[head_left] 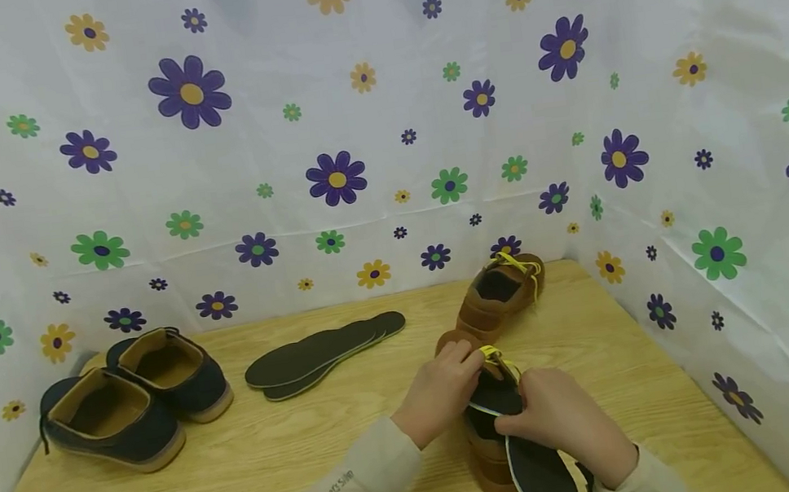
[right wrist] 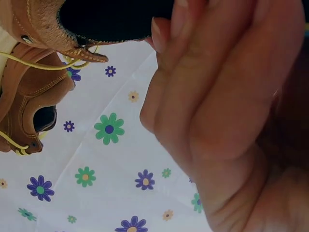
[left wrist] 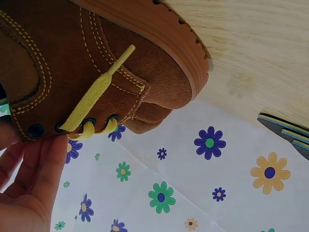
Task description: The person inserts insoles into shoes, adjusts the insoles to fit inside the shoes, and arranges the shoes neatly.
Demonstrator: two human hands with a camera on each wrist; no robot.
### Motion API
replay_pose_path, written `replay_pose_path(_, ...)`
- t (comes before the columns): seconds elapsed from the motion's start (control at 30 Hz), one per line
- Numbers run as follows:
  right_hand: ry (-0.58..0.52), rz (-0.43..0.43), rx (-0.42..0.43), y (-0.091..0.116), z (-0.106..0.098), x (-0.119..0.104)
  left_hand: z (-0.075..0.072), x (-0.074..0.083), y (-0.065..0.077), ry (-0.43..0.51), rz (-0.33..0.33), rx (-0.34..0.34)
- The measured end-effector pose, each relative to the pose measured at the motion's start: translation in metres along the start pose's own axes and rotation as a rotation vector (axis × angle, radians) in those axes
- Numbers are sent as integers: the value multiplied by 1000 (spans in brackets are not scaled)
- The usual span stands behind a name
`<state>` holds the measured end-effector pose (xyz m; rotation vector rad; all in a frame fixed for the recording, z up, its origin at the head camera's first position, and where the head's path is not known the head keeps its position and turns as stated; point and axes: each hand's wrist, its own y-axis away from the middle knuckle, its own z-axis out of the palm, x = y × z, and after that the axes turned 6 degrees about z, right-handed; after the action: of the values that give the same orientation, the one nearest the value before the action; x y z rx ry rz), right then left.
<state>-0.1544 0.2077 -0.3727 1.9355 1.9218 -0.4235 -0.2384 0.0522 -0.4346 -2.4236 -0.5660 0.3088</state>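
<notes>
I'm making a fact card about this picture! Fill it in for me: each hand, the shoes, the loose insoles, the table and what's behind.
Left hand: holds the nearer brown shoe near its yellow laces
Right hand: grips a black insole at that shoe's opening
Other brown shoe: farther back, also yellow-laced
Dark shoes: two, at the picture's left
Loose insoles: overlapping, between dark and brown shoes
Table: pale wood
Backdrop: white, flowery cloth

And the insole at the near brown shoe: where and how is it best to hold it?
Probably at its middle, from the right, where the right hand grips: the insole is thin and flat, one end points into the near brown shoe, the other sticks out behind, and the left hand occupies the left side.
</notes>
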Motion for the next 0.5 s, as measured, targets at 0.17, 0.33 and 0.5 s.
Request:
replay_pose_path(0.17, 50, -14, 49, -2, 6, -6, 1, 0, 1, -8, 5, -12)
replay_pose_path(0.33, 76, 1, 60, -7, 11, -9, 2, 1, 2, -29, 14, -5)
replay_pose_path(0.5, 68, 6, 70, -12, 16, -9, 1, 1, 2, -31, 22, -11)
